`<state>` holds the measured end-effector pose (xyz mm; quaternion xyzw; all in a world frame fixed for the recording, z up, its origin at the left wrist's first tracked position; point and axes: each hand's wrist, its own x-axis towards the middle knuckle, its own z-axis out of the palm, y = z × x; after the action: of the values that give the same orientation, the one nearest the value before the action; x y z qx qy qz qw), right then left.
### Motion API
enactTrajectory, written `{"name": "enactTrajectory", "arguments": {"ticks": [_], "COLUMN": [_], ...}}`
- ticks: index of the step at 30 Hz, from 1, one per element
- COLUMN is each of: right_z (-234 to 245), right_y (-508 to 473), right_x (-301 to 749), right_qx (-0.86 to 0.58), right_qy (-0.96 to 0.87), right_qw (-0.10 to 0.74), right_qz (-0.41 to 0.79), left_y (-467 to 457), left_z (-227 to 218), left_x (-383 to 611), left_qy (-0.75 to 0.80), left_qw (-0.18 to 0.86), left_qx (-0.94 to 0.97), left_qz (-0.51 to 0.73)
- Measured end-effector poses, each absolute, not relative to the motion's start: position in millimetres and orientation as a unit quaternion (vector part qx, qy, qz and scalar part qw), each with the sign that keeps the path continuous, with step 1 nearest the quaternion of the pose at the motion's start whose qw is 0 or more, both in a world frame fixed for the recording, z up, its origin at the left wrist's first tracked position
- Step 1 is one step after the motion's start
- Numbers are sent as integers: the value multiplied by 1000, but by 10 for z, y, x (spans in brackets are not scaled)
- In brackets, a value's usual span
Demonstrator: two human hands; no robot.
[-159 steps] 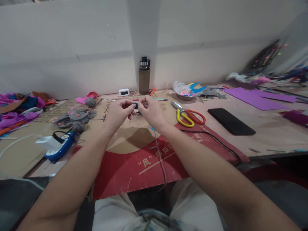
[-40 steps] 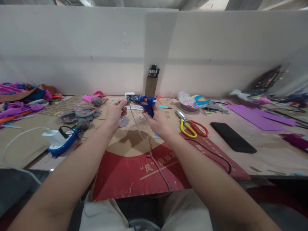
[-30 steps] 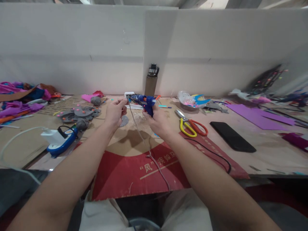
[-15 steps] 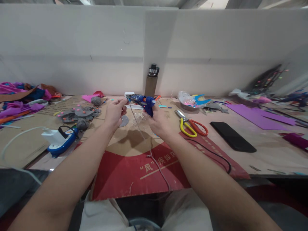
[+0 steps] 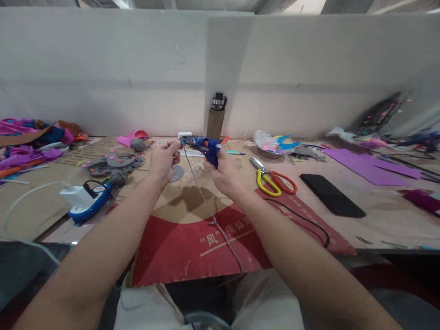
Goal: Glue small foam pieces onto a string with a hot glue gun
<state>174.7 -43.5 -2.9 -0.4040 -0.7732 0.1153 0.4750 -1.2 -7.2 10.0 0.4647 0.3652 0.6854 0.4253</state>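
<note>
My right hand (image 5: 223,173) is wrapped round the handle of a blue hot glue gun (image 5: 210,151), its nozzle turned left. At the nozzle end, my left hand (image 5: 165,160) pinches the upper end of a grey cord (image 5: 193,172) between thumb and fingers. The cord slants down across the cardboard (image 5: 165,256) and has a small knot on the red print. What lies exactly between the left fingertips and the nozzle is too small to make out. A grey felt disc (image 5: 177,173) lies just beside my left hand.
Scissors (image 5: 264,176) with yellow and red handles and a black phone (image 5: 332,195) lie at the right. A bottle (image 5: 216,119) stands by the back wall. A blue power strip (image 5: 90,206) with a charger is at the left, near grey felt pieces (image 5: 115,162).
Almost nothing differs. Both hands, the glue gun and the cord keep nearly the same places.
</note>
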Motion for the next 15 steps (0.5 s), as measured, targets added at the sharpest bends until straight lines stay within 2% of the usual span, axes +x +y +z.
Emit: {"name": "enactTrajectory", "arguments": {"ticks": [15], "right_z": [-17], "right_y": [-454], "right_x": [1745], "right_qx": [-398], "right_qy": [-774], "right_qw": [472], "right_qz": [141], "left_y": [-113], "left_z": [148], "left_x": [-24], "left_qy": [370], "left_qw": [413], "left_qx": [470], "left_qz": [686]}}
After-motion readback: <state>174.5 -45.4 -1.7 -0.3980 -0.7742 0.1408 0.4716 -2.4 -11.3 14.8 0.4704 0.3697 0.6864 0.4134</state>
